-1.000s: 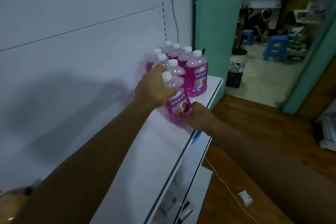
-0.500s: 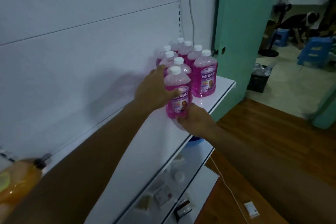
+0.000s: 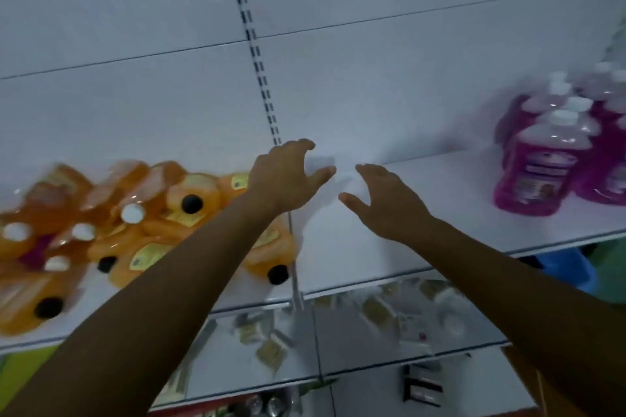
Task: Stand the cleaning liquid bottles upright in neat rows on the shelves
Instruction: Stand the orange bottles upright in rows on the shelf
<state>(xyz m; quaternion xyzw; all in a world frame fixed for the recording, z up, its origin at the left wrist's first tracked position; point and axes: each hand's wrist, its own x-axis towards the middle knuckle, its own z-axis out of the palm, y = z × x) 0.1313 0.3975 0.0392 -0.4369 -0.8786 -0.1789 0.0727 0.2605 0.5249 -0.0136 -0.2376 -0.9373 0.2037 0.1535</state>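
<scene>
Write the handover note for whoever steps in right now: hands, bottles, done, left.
Left hand: open, holding nothing, above the shelf.
Right hand: open, holding nothing, beside the left over the bare middle of the shelf.
Pink bottles: standing upright in a tight group at the right end of the shelf, caps up. That part looks done.
Orange bottles: lying in a jumbled heap at the left end of the same shelf, caps pointing all ways, some black, some white.
Left to do: stand the orange bottles upright in rows. The picture is blurred, so the count is unclear.
</scene>
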